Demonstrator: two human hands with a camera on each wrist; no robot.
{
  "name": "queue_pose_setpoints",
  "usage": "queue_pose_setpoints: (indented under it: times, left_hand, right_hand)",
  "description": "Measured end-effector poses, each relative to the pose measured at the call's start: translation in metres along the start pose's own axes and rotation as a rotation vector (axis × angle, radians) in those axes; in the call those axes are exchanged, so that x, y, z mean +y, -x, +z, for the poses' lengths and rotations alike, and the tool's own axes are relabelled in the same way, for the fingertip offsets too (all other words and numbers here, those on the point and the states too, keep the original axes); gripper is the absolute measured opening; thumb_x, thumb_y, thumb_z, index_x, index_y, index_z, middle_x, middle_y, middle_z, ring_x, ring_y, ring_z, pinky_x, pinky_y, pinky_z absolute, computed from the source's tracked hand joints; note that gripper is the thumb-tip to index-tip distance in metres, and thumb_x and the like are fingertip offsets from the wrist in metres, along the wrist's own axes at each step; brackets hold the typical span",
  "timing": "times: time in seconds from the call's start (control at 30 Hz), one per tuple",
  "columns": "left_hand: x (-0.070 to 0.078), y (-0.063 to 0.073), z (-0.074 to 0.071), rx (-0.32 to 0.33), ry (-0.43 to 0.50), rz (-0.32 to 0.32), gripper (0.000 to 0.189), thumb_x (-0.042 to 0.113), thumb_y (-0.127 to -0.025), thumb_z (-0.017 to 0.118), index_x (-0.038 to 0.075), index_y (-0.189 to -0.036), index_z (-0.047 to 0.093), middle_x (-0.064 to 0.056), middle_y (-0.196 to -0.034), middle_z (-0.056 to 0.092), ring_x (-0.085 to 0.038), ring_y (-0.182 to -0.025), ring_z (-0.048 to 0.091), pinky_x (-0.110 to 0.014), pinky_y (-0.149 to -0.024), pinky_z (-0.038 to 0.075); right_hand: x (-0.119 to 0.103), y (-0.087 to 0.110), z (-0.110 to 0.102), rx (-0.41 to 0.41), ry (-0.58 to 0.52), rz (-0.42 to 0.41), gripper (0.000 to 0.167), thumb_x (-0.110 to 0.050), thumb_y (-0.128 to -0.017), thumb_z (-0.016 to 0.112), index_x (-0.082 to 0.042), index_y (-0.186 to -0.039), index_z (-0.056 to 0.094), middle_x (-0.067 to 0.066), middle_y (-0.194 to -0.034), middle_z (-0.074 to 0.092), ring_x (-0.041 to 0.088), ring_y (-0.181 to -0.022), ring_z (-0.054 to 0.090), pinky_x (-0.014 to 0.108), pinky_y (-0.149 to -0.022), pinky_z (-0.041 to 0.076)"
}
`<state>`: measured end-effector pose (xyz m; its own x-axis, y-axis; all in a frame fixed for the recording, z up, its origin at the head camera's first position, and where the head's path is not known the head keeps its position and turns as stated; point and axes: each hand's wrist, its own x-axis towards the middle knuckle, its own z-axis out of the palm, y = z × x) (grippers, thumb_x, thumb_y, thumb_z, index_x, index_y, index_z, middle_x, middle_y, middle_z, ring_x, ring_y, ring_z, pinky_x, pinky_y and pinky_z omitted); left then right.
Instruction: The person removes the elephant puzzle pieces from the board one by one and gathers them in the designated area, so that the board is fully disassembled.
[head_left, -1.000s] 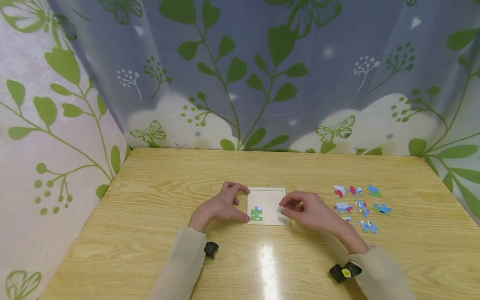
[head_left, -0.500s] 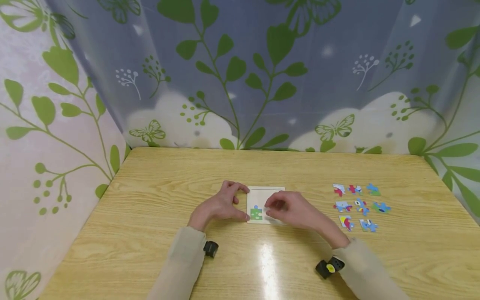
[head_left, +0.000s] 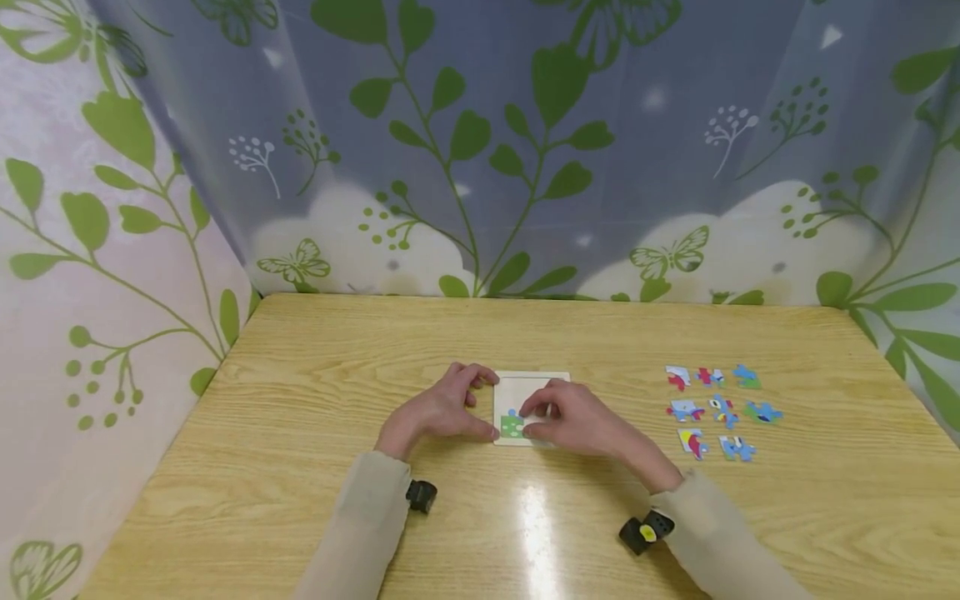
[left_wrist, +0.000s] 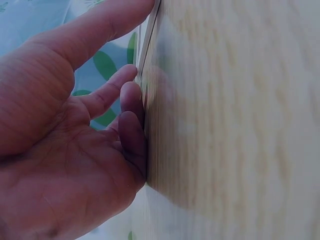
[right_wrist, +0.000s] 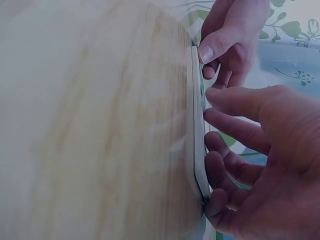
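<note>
A shallow white puzzle tray (head_left: 513, 390) lies on the wooden table, with a green puzzle piece (head_left: 511, 427) with a blue knob in its lower left corner. My left hand (head_left: 442, 408) rests at the tray's left side, thumb and index finger spread to its two left corners. Over the tray's right part lies my right hand (head_left: 581, 419). Its thumb and index fingertips are right at the piece's right edge, and the hand hides much of the tray. In the right wrist view, the right fingers (right_wrist: 237, 127) line the tray's edge (right_wrist: 199, 150), loosely bent.
Several loose puzzle pieces in blue, red, white, yellow and green lie in rows to the right, among them a blue and green piece (head_left: 763, 412) and a yellow and red one (head_left: 692, 443). A leaf-patterned curtain (head_left: 480, 167) hangs behind the table (head_left: 360, 333).
My right hand has moved left across the tray until its fingertips reached the green puzzle piece. The left hand has stayed at the tray's left side.
</note>
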<state>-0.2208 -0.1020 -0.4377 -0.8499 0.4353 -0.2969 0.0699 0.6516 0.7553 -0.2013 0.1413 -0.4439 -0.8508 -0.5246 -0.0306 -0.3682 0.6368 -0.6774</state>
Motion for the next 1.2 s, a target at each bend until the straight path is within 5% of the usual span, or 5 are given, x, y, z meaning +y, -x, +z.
queue_pose_setpoints:
  times: [0.53, 1.2]
  left_hand:
    - [0.0009, 0.0002, 0.0006, -0.010, 0.020, -0.008, 0.070, 0.021, -0.077, 0.090, 0.023, -0.137, 0.053, -0.005, -0.131, 0.043, -0.021, -0.109, 0.047, -0.037, -0.090, 0.043]
    - [0.0016, 0.0002, -0.0004, -0.007, 0.011, -0.014, 0.072, 0.023, -0.077, 0.091, 0.024, -0.137, 0.053, -0.004, -0.132, 0.043, -0.021, -0.111, 0.048, -0.038, -0.092, 0.044]
  right_hand:
    - [-0.0051, 0.0009, 0.0031, 0.029, -0.012, 0.030, 0.014, -0.017, -0.089, 0.077, -0.012, -0.101, 0.076, 0.000, -0.090, 0.065, 0.010, -0.078, 0.053, 0.025, -0.070, 0.044]
    - [-0.0055, 0.0005, 0.0083, 0.077, -0.246, 0.120, 0.007, -0.014, -0.089, 0.078, -0.012, -0.093, 0.072, 0.001, -0.086, 0.071, 0.011, -0.079, 0.063, 0.025, -0.073, 0.049]
